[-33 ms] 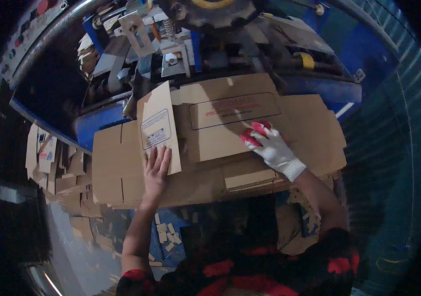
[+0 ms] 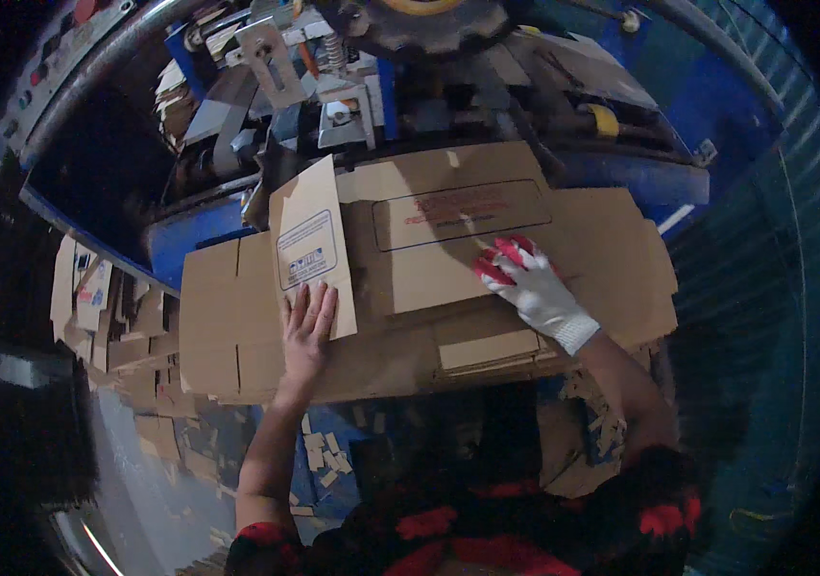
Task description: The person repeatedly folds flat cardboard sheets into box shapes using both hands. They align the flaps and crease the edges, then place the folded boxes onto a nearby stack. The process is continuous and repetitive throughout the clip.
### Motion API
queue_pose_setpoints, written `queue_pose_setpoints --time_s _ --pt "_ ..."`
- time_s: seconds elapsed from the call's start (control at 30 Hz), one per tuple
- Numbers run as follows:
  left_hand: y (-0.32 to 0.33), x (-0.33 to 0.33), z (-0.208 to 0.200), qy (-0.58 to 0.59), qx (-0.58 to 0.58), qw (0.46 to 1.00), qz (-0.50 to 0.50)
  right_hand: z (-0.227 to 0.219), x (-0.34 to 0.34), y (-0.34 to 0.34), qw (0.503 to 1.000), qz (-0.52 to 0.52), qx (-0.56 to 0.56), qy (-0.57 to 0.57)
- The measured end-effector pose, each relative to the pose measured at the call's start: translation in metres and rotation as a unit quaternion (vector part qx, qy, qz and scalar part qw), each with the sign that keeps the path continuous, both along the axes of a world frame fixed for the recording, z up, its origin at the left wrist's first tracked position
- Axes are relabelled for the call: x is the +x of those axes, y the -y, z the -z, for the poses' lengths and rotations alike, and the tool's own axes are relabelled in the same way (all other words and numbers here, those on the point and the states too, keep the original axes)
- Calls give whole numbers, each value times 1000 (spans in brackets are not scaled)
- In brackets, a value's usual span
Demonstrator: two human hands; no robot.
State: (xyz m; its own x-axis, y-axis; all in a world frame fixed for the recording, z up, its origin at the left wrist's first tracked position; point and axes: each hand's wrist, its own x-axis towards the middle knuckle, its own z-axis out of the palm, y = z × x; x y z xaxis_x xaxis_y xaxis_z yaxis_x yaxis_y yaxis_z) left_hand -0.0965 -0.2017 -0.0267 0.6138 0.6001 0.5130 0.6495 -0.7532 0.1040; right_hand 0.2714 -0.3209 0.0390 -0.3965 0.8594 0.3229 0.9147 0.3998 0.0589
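Note:
A flat brown cardboard box blank [image 2: 429, 278] with a red-and-blue printed panel lies on a stack of blanks [image 2: 218, 336]. At its left stands a narrow printed cardboard panel [image 2: 306, 206], seemingly raised. My bare left hand [image 2: 307, 326] rests on that panel's lower part, fingers stretched out and close together. My right hand [image 2: 540, 298] wears a white knitted glove with red-coated fingers. It lies on the blank just below the printed panel, with its fingers spread and slightly bent. Neither hand wraps around anything.
Beyond the cardboard stands a blue machine [image 2: 640, 178] with rollers, brackets and a large dark wheel [image 2: 429, 34]. Control buttons sit on a panel [image 2: 31, 86] at upper left. More cardboard [image 2: 93, 298] is piled at left; scraps [image 2: 325, 456] lie below the stack.
My right hand has shifted very slightly right, its fingers a little farther apart. My left hand stays on the narrow panel. The whole view has moved slightly.

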Motion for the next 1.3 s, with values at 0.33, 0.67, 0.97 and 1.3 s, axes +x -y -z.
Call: queue_pose_setpoints --time_s 0.33,0.67,0.97,1.3 --pt "4 16 -42 47 22 999 -4 -3 -3 5 992 48 -10 -114" --pt "-61 20 -36 10 -6 1000 5 -1 -5 -36 997 62 -42 -27" --pt "-186 99 -47 -77 39 981 -173 2 60 -184 990 124 19 59" --pt "-89 -56 -4 -31 -82 958 -272 0 81 -55 966 205 9 -155"
